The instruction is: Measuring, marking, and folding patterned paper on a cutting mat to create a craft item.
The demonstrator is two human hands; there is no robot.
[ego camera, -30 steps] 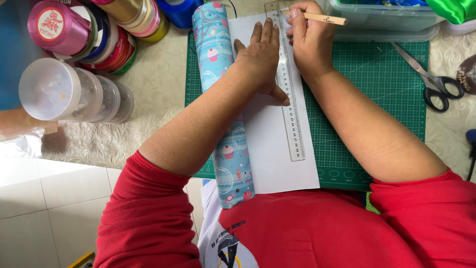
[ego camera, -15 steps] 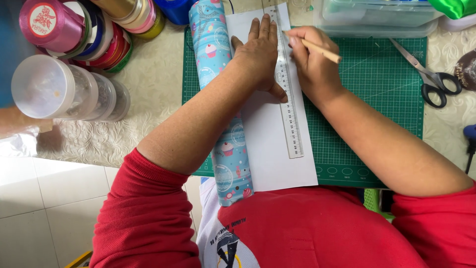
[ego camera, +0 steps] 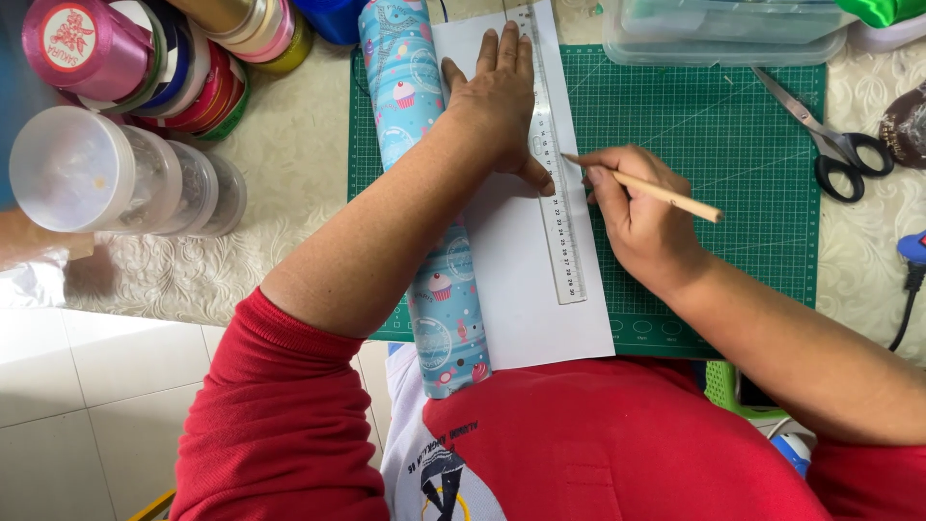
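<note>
Just right of the flat left hand (ego camera: 502, 101) lies the ruler (ego camera: 552, 164), the right hand (ego camera: 641, 222) pinching a pencil (ego camera: 641, 186) beside it.

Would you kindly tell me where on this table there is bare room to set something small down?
The widest free patch is the green cutting mat between the right hand, the clear plastic box and the black-handled scissors. The cream lace tablecloth left of the patterned paper roll is also bare. The ribbon spools and clear round tubs crowd the far left.

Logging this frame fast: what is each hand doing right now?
Left hand: open, flat, pressing the ruler onto the white paper.
Right hand: closed, holding a pencil.
</note>
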